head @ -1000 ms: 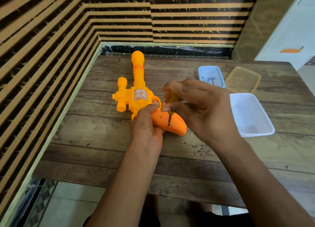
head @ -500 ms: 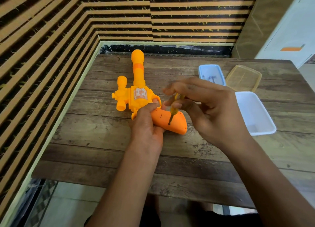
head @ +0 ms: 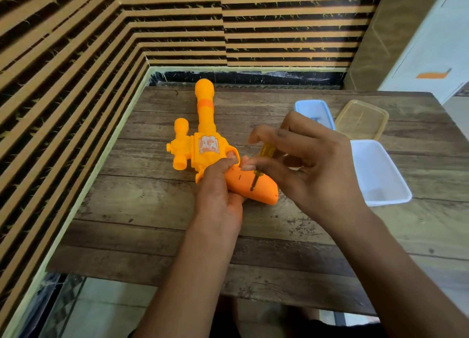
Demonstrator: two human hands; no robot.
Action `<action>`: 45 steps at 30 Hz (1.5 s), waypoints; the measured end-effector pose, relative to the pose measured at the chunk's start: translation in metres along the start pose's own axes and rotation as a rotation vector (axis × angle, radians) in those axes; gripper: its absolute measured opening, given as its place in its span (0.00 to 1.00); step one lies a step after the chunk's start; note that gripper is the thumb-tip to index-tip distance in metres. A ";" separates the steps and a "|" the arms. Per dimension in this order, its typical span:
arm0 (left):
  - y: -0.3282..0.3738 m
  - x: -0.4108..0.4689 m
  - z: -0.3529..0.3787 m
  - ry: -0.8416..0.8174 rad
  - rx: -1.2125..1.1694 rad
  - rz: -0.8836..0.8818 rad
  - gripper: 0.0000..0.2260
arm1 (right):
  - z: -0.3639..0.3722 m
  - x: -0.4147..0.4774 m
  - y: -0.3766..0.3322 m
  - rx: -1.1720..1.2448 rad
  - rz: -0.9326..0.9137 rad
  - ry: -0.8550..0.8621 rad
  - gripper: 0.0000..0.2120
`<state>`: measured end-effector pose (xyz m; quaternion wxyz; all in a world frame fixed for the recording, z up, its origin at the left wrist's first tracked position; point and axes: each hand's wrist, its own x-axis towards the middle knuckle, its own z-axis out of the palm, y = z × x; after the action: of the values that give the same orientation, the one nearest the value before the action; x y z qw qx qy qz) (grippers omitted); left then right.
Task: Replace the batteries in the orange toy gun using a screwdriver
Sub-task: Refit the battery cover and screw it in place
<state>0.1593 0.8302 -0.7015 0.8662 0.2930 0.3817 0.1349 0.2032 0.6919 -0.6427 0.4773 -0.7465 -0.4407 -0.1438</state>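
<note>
Striped wall [head: 76, 45] bounds a plank worktop [head: 152, 205] at left and rear. Toy gun [head: 203, 144] lies flat at centre-left, barrel toward the rear wall. Left hand [head: 218, 185], grip closed around the gun's handle. Right hand [head: 312, 165], grip pinched on a screwdriver [head: 266, 151], tip on the handle. Three trays [head: 378, 172] stand at right.

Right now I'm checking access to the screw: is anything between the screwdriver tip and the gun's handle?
Nothing visible. The screwdriver in the right hand already has its tip on the orange handle; the left hand holds the handle to the left of the tip.
</note>
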 end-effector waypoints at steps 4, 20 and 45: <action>0.001 -0.001 0.001 -0.019 0.006 0.011 0.21 | -0.002 -0.004 0.005 0.236 0.070 -0.087 0.11; 0.001 0.005 0.001 0.026 -0.052 0.015 0.21 | -0.006 -0.001 0.002 0.069 0.050 -0.104 0.11; -0.007 0.011 -0.001 0.016 -0.008 0.042 0.20 | -0.005 -0.001 -0.001 0.008 0.041 -0.083 0.08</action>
<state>0.1662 0.8294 -0.7126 0.8611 0.2964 0.3819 0.1571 0.2029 0.6875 -0.6399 0.4646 -0.7588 -0.4451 -0.1011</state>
